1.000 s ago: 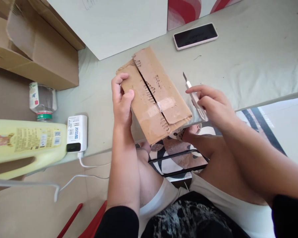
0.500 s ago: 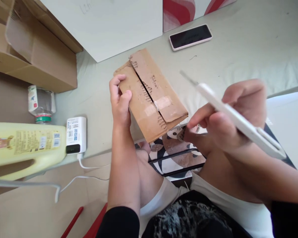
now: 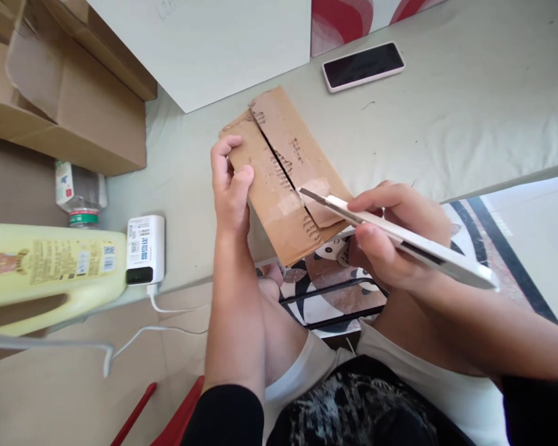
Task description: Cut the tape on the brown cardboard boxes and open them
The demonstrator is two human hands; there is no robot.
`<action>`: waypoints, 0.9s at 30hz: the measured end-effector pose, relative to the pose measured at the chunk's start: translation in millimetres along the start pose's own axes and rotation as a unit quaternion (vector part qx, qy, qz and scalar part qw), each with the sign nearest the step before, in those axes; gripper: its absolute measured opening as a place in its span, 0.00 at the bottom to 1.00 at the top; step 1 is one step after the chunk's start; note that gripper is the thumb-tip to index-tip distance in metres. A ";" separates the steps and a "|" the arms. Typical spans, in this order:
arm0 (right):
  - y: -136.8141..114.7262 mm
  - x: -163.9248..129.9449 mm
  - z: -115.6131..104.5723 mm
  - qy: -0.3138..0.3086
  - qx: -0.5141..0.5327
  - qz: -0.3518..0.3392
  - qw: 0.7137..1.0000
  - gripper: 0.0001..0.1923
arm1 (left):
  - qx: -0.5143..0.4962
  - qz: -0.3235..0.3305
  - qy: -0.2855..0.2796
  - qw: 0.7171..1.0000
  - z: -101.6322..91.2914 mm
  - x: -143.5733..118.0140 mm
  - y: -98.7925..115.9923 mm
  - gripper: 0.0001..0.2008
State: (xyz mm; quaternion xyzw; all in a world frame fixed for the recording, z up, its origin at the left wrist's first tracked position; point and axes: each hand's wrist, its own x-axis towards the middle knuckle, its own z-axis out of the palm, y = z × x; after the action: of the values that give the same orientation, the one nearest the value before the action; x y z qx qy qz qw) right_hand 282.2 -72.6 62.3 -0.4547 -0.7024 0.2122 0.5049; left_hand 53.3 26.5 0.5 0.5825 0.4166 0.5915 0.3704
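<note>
1. White, one craft knife [image 3: 423,246] was clamped in the right hand [image 3: 400,266], which blocked the right corner of one cardboard box [image 3: 267,198].
2. Gripped by one left hand [image 3: 231,192], the box overhung the pale cloth [image 3: 469,124].
3. Leftward were one yellow jug [image 3: 51,263], one corded white device [image 3: 145,248], one bottle [image 3: 86,189].
4. Farther lay one phone [image 3: 363,67].

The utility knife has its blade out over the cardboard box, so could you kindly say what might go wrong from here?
The utility knife points its blade toward the left hand gripping the cardboard box, so a slip might cause a cut. The dark seam hides any contents, which a deep stroke might nick.
</note>
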 end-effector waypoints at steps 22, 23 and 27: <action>16.9 1.4 12.6 0.003 0.059 -0.009 0.998 0.14 | 0.012 -0.012 0.003 1.000 1.5 -1.4 0.1 0.26; 17.8 1.1 12.7 0.001 0.078 -0.012 0.997 0.14 | 0.012 -0.012 0.003 1.000 1.5 -1.7 -0.1 0.26; 18.1 4.4 7.9 0.054 0.190 -0.040 0.979 0.17 | 0.020 -0.016 0.010 1.000 1.6 -2.8 0.5 0.27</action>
State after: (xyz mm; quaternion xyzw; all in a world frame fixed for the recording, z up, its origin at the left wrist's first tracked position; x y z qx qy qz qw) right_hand 282.4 -58.5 47.8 -0.3328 -0.6385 0.2966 0.6274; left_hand 55.1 23.8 -0.2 0.5771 0.4411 0.5828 0.3643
